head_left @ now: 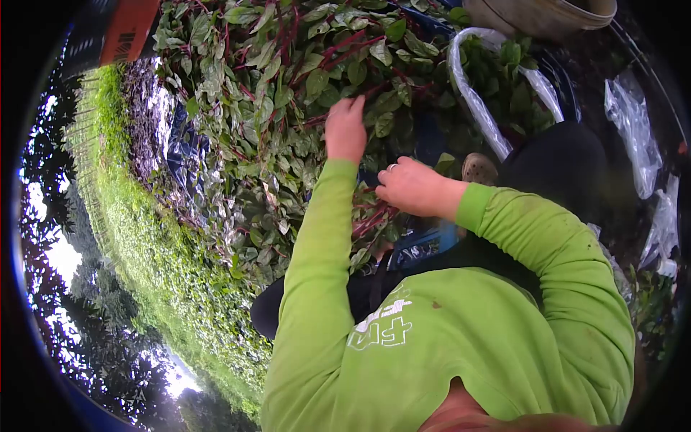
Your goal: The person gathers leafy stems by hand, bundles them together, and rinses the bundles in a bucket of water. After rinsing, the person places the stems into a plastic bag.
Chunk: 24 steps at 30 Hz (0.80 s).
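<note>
- Reaching into the leafy heap (pixel 317 79) ahead of you, your left hand (pixel 346 133) has its fingers bent; whether they grip a stem is hidden. Ideally, pinch low and ease out gently.
- Red stems (pixel 371 218) lie between your forearms, long axis slanting from your lap toward your right hand (pixel 417 187); tip direction unclear.
- That hand curls beside them, grip hidden; align stems without crushing leaves.

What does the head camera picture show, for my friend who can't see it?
A person in a green shirt reaches their left hand into leafy plants with red stems, their right hand, wearing a ring, curled nearby. A bucket and clear plastic are at the right.
</note>
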### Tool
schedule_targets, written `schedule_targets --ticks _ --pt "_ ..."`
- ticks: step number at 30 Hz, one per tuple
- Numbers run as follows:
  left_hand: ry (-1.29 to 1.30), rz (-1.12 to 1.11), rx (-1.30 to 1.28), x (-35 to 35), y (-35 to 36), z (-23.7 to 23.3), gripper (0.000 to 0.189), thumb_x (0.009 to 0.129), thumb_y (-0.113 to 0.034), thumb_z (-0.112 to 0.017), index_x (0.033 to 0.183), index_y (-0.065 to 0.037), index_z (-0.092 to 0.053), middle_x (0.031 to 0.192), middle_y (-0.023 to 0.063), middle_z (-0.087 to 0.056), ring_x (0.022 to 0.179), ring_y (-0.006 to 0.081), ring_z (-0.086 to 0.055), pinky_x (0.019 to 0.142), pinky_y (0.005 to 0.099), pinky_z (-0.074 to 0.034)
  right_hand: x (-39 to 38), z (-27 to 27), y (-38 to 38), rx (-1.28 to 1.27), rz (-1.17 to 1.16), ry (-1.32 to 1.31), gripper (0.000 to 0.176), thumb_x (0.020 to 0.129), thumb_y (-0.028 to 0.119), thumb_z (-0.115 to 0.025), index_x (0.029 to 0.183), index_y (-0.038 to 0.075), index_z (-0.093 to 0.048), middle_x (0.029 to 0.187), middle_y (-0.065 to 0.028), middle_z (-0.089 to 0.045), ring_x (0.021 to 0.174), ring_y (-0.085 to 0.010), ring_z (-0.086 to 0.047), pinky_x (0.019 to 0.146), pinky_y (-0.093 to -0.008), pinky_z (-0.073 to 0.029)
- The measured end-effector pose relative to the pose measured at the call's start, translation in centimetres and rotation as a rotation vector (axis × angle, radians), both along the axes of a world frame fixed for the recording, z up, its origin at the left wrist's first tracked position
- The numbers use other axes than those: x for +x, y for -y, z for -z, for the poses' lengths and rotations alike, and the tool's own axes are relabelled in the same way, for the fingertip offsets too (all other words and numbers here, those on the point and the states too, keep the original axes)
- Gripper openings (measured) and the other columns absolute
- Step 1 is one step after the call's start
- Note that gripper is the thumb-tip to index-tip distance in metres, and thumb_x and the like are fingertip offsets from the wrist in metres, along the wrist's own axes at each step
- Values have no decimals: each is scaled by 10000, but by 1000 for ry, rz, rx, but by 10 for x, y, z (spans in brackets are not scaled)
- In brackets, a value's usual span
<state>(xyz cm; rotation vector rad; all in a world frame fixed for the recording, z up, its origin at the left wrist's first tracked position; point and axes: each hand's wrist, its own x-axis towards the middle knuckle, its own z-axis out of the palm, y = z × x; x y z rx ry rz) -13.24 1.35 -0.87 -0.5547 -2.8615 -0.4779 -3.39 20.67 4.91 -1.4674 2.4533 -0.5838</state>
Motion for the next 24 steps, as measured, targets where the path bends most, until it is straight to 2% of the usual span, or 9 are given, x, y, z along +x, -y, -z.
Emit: schedule_targets --ticks 5,8,12,15,16,18,19,21,24 --pt "90 33 -308 -40 1 39 97 840 -86 -628 901 -89 -704 955 122 -651 990 343 -635 854 454 -513 -7 3 -13 -72 56 11 157 881 190 -598 1012 109 -628 851 -81 -642 827 -260 -683 721 -403 -500" --pt "77 7 -99 -16 -4 6 87 846 -94 -655 903 -90 -722 950 129 -644 975 339 -639 831 451 -513 -10 0 -18 -57 81 52 260 890 178 -585 1138 107 -608 879 -82 -688 826 -250 -696 733 -421 -498" --pt "448 7 180 39 -1 -37 171 835 -64 -713 996 -63 -767 927 120 -633 919 309 -638 807 410 -518 -10 7 -24 -186 201 -107 307 887 169 -593 1188 112 -588 905 -40 -685 880 -222 -684 775 -408 -483" --pt "1169 -329 929 77 6 -33 270 897 -94 -687 1144 -11 -759 1049 74 -685 894 164 -659 843 317 -517 -8 4 -23 -239 342 -130 325 893 136 -584 1215 90 -593 938 -46 -641 933 -221 -650 805 -389 -466" --pt "1302 -445 1062 80 8 -41 345 931 -124 -614 1240 -4 -711 1088 89 -699 881 165 -676 844 295 -522 -7 6 -22 -195 358 -121 299 885 136 -588 1178 83 -608 957 -55 -637 939 -226 -644 808 -389 -467" --pt "1323 -534 1279 87 -3 -47 350 936 -129 -551 1234 -1 -683 1048 99 -705 883 159 -674 843 301 -526 -5 7 -23 -105 397 -100 248 869 135 -597 1104 69 -639 995 -73 -631 950 -238 -632 814 -391 -467" --pt "1360 -546 1274 85 -6 -45 339 935 -112 -540 1224 0 -678 1028 97 -700 881 156 -672 839 310 -527 -3 6 -26 -43 393 -109 157 846 129 -605 978 71 -668 1060 -96 -618 979 -254 -618 804 -402 -472" --pt "1436 -574 1268 81 -12 -40 318 933 -76 -519 1204 2 -667 988 93 -690 878 149 -668 833 326 -531 -2 6 -30 -58 380 -171 129 832 128 -613 934 75 -672 1012 -99 -639 965 -257 -629 819 -406 -480" --pt "1182 -291 741 55 -26 -7 294 928 -60 -529 1177 -22 -682 954 91 -680 877 208 -670 831 373 -529 -1 10 -36 57 296 -68 142 809 137 -652 934 85 -697 944 -94 -682 944 -259 -664 840 -408 -492"
